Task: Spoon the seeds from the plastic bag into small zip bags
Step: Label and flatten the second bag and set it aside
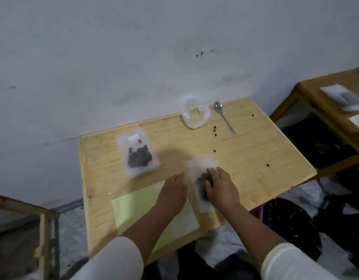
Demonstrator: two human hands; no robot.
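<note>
A filled small zip bag [138, 153] lies flat on the wooden table [245, 150]; its white label carries writing too blurred to read. The right hand [221, 185] presses flat, fingers spread, on a second zip bag [201, 170] of dark seeds, hiding much of it. The left hand [173, 190] rests open beside that bag, apparently touching its edge. The plastic bag [195, 114] looks nearly empty, near the spoon [224, 117].

Wooden table [245, 150], two seed-filled zip bags [138, 154], plastic bag [195, 116], spoon [224, 117], green paper [138, 209], loose seeds [214, 132]
</note>
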